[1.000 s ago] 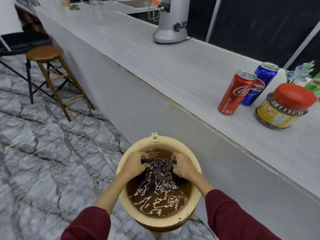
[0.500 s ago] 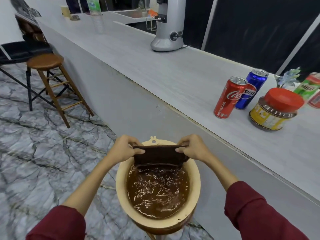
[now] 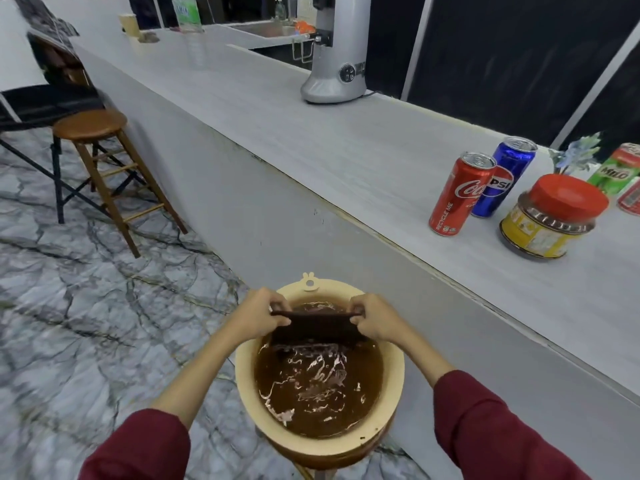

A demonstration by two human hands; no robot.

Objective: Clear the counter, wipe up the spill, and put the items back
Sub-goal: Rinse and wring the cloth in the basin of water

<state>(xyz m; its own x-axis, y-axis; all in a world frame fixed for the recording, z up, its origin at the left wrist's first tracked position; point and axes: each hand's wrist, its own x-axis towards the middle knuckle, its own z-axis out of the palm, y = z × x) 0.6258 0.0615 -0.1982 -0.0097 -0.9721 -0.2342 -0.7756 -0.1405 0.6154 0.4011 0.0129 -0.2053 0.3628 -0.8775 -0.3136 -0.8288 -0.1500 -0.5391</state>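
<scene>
Both hands, left [image 3: 258, 315] and right [image 3: 375, 322], pinching a dark cloth [image 3: 317, 329] half sunk in brown water, tan basin [image 3: 394, 368] bottom middle, long grey desk [image 3: 311, 140], Milo pack [image 3: 620, 171] cut off right, marble floor [image 3: 69, 323]

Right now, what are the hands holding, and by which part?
Both hands hold one dark wet cloth by its top corners, left hand and right hand, stretched over the basin of brown water.

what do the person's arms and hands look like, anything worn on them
Both arms wear dark red long sleeves, pushed up so the forearms are bare. The left hand and right hand are bare too: no gloves, and no rings, watch or bracelets that can be made out. The sleeve fabric looks plain, with no visible print or markings.
</scene>
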